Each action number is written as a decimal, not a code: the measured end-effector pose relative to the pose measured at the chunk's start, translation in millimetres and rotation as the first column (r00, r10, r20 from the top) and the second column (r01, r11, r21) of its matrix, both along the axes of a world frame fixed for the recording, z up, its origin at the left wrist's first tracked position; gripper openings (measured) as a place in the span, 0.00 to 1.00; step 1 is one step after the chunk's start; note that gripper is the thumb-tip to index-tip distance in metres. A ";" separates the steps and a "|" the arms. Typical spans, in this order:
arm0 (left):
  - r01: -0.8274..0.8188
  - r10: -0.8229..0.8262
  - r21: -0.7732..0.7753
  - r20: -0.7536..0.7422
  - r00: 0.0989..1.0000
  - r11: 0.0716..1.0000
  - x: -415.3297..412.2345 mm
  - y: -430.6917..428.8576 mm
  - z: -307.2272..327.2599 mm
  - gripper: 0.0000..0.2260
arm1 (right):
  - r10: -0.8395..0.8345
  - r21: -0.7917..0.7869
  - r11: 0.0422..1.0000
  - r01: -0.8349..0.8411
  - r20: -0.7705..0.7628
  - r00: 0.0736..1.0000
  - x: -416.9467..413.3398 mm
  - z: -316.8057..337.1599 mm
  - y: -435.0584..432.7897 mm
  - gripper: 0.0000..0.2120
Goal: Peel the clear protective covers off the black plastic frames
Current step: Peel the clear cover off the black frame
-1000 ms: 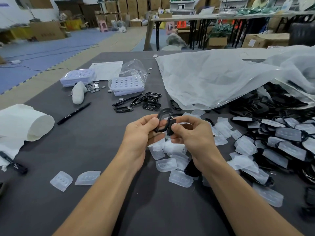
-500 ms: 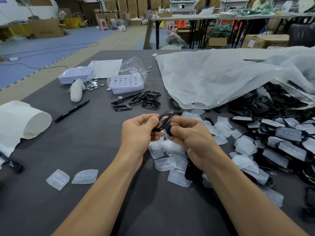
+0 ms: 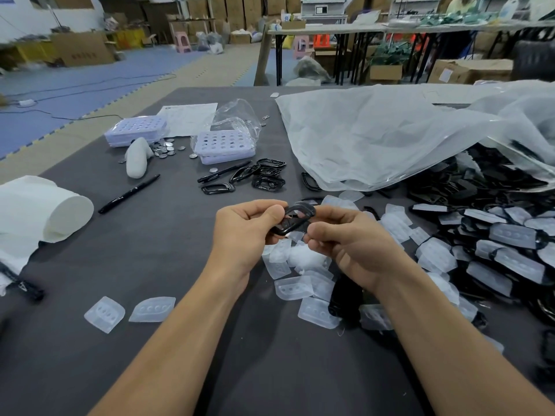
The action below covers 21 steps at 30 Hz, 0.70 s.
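Hands: left hand (image 3: 249, 232) and right hand (image 3: 351, 247) both pinch one black frame (image 3: 295, 221) between them, apparently bare | Done: few stripped frames (image 3: 268, 181) beyond hands, shed clear covers (image 3: 292, 288) beneath | Left: large heap of covered frames (image 3: 514, 235) right of right hand.

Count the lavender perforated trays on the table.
2. The left tray lies beside the paper sheet; the right tray lies against a clear bag. Either may be a stack, hiding more.

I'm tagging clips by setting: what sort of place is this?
Probably an assembly workshop or warehouse: stacked cardboard boxes along the far wall, long work tables, and a bulk heap of black frames.
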State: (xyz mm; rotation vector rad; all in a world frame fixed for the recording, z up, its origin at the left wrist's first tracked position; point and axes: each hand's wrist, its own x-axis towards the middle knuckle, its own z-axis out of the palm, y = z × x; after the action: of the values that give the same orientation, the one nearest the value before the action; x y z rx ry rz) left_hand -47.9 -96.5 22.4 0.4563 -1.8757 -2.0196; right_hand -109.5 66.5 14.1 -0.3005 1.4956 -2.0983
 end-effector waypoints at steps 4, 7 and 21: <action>0.072 -0.072 -0.038 0.005 0.997 0.997 1.8 -1.3 1.0 0.16 | 0.008 -0.046 0.999 -0.006 0.046 0.999 -2.0 1.4 4.2 0.13; 0.099 -0.099 -0.030 0.006 0.995 0.995 1.9 -4.0 1.6 0.15 | 0.039 -0.030 0.999 -0.038 0.035 0.999 -3.7 1.9 8.4 0.14; 0.158 -0.168 0.191 0.037 0.985 0.969 1.0 -2.7 1.2 0.11 | -0.019 -0.038 0.999 0.022 0.064 0.998 -1.9 6.1 6.3 0.05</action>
State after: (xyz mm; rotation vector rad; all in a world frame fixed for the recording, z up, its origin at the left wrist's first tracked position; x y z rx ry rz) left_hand -46.9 -99.2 23.6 0.4206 -1.8134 -2.3276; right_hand -111.4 72.8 20.1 -0.2318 1.4282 -2.1349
